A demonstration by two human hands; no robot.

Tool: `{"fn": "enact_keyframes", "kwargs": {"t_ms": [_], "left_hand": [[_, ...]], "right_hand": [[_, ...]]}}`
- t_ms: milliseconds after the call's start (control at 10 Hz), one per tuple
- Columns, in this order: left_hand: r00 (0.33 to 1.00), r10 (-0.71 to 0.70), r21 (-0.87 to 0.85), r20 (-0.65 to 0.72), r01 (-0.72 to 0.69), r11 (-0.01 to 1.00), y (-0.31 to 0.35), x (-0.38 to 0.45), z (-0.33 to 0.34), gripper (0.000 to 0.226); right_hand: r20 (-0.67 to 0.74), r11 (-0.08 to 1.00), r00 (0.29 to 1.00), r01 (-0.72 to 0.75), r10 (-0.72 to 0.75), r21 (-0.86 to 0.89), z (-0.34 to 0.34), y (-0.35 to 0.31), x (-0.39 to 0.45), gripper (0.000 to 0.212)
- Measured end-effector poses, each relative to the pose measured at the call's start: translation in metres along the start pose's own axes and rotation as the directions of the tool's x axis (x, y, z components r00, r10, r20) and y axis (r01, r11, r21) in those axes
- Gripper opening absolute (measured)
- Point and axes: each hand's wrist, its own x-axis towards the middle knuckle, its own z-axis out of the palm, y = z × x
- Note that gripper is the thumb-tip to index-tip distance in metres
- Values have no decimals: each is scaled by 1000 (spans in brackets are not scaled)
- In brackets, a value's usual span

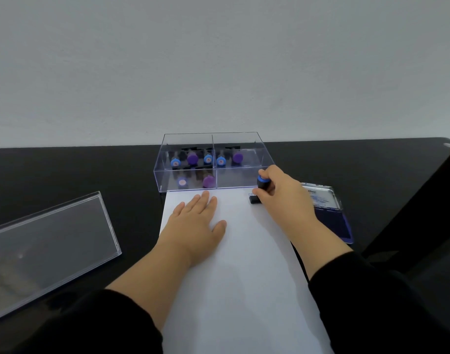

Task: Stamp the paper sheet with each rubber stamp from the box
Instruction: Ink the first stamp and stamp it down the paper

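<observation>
Your left hand (197, 221) is lying flat, fingers spread, pressing the paper (234, 264) onto the black desk (65, 169). Your right hand (280, 192) is gripping a blue-capped stamp (261, 183), fingers curled round it, its black base touching the paper's far right corner. The clear box (213, 162) is sitting just beyond the paper, holding more blue and purple stamps (192, 158). An open ink pad (331, 213) is lying right of the paper, and the clear lid (48, 249) is resting well to the left.
</observation>
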Motion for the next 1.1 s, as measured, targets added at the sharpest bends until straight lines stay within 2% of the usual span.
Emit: {"fn": "enact_keyframes", "kwargs": {"t_ms": [1100], "left_hand": [[1000, -7, -20, -4, 7, 1000, 0, -1, -1, 60]], "right_hand": [[0, 999, 1000, 1, -1, -43, 0, -5, -1, 31]]}}
